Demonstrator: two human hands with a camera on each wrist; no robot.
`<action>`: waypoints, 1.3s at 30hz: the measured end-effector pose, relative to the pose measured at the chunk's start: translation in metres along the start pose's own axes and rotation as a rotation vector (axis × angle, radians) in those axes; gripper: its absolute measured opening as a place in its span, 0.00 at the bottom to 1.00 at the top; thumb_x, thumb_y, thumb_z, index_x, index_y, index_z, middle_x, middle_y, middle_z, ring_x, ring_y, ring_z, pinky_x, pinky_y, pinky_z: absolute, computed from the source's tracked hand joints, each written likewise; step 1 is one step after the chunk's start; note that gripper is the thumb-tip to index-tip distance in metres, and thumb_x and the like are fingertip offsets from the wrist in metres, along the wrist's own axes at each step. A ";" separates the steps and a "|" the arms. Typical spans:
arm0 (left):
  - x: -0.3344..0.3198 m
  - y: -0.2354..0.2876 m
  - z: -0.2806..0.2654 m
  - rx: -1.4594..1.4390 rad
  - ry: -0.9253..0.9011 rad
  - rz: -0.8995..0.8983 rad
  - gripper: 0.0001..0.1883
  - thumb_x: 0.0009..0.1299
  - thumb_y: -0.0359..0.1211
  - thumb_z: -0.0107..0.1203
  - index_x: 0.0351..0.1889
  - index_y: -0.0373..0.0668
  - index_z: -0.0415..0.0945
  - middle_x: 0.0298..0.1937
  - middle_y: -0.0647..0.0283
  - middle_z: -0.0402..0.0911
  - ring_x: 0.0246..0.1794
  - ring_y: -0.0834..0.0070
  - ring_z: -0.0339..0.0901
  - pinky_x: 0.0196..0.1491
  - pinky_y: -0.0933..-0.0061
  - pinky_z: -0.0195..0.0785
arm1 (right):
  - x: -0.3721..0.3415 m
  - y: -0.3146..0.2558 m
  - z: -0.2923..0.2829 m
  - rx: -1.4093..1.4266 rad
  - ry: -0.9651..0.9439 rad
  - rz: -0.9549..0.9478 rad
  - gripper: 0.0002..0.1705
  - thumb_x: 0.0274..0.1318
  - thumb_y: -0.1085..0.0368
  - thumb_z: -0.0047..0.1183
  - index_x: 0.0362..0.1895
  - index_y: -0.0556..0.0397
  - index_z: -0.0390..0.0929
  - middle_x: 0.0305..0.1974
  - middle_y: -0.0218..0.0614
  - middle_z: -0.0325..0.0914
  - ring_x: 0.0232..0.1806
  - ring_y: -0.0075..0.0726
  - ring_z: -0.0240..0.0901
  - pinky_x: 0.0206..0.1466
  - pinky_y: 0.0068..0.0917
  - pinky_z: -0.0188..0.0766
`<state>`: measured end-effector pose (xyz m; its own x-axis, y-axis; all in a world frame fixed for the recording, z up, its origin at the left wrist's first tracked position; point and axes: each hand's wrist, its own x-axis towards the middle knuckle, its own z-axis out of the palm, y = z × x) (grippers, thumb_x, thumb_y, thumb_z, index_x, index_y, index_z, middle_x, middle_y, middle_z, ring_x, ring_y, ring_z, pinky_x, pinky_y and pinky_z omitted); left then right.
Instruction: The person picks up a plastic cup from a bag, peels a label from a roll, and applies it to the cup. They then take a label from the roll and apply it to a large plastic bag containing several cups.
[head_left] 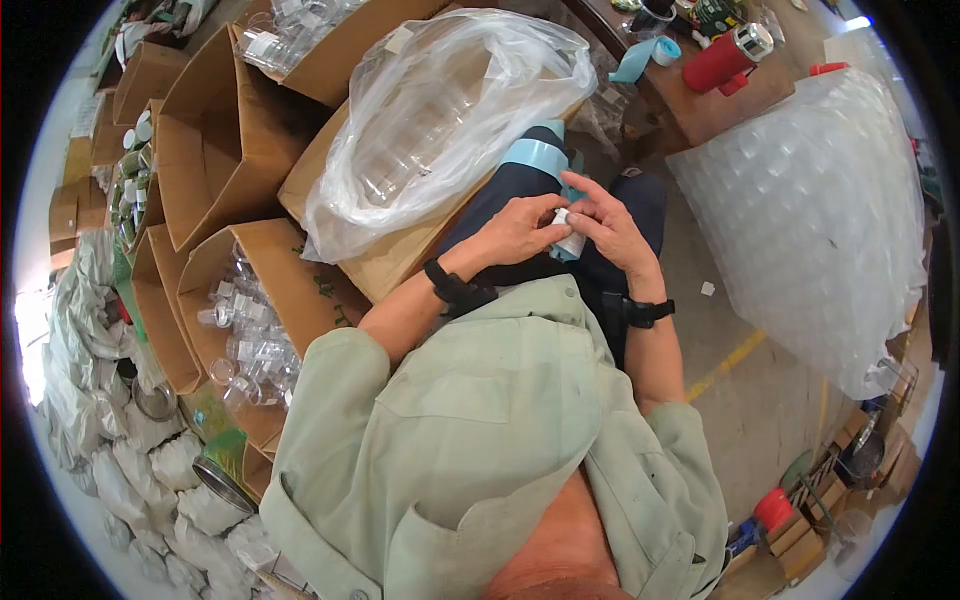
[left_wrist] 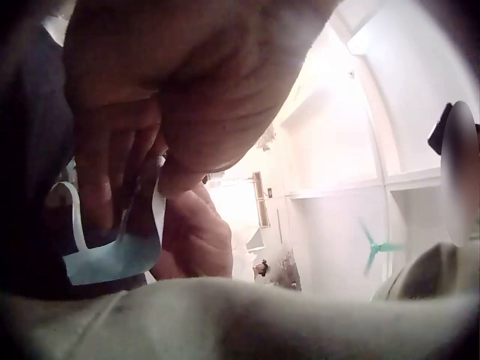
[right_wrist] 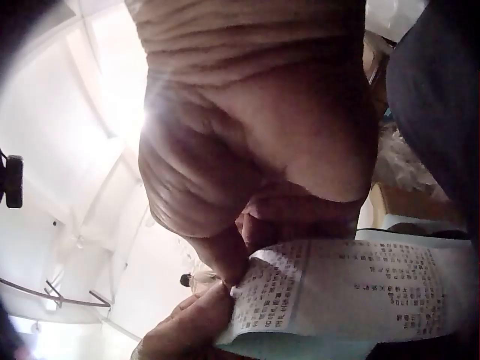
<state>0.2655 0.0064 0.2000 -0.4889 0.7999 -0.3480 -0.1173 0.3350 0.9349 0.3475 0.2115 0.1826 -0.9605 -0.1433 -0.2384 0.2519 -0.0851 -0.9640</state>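
A light blue strip [head_left: 538, 158] with white printed labels lies across the dark trouser legs and runs between the two hands. The left hand [head_left: 520, 230] pinches its near part between thumb and fingers. Facing it, the right hand [head_left: 612, 232] holds the same strip, its index finger extended. In the right wrist view, rows of small print cover the white face of the strip [right_wrist: 337, 289], and both thumbs meet at one edge. The left wrist view shows a curved blue length of strip [left_wrist: 116, 259] under the left hand [left_wrist: 187, 82]. Fingertips are partly hidden.
An open box lined with clear plastic [head_left: 440, 110] stands ahead to the left. Cartons of clear bottles [head_left: 250, 330] stand further left. On the right are a large bubble-wrap bundle [head_left: 810, 210] and a table [head_left: 690, 110] with a red flask [head_left: 722, 62].
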 end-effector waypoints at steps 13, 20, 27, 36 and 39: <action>-0.060 -0.060 -0.099 -0.328 0.393 -0.107 0.21 0.83 0.30 0.48 0.73 0.39 0.67 0.52 0.57 0.84 0.51 0.71 0.84 0.52 0.68 0.84 | 0.000 0.013 -0.007 0.150 0.091 0.009 0.36 0.64 0.67 0.60 0.76 0.52 0.67 0.35 0.20 0.77 0.38 0.14 0.69 0.50 0.18 0.64; -0.100 -0.175 -0.203 -0.028 0.942 -0.240 0.29 0.78 0.24 0.44 0.78 0.40 0.58 0.59 0.49 0.83 0.50 0.62 0.86 0.47 0.65 0.83 | 0.008 0.025 -0.008 0.181 0.098 0.066 0.37 0.63 0.68 0.60 0.76 0.55 0.67 0.34 0.19 0.76 0.37 0.14 0.69 0.52 0.17 0.64; -0.115 -0.235 -0.237 0.451 1.090 -0.409 0.33 0.74 0.22 0.43 0.79 0.43 0.56 0.64 0.41 0.80 0.60 0.47 0.81 0.59 0.53 0.76 | 0.009 0.032 -0.008 0.183 0.091 0.081 0.36 0.64 0.66 0.60 0.76 0.55 0.67 0.35 0.22 0.78 0.38 0.17 0.72 0.52 0.20 0.66; -0.108 -0.238 -0.241 0.771 1.062 -0.425 0.38 0.66 0.18 0.49 0.77 0.35 0.55 0.56 0.32 0.78 0.59 0.37 0.77 0.60 0.45 0.71 | 0.010 0.033 -0.008 0.183 0.113 0.129 0.37 0.64 0.68 0.62 0.76 0.56 0.67 0.34 0.20 0.77 0.38 0.15 0.71 0.51 0.16 0.66; -0.103 -0.239 -0.243 0.787 1.049 -0.449 0.39 0.65 0.17 0.50 0.77 0.34 0.53 0.56 0.32 0.77 0.59 0.36 0.76 0.61 0.45 0.71 | 0.010 0.035 -0.008 0.179 0.104 0.131 0.37 0.64 0.67 0.62 0.76 0.56 0.67 0.34 0.19 0.77 0.38 0.14 0.72 0.51 0.16 0.66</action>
<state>0.1337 -0.2770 0.0290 -0.9950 -0.0769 -0.0633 -0.0943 0.9316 0.3510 0.3455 0.2155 0.1459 -0.9231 -0.0633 -0.3793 0.3828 -0.2474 -0.8901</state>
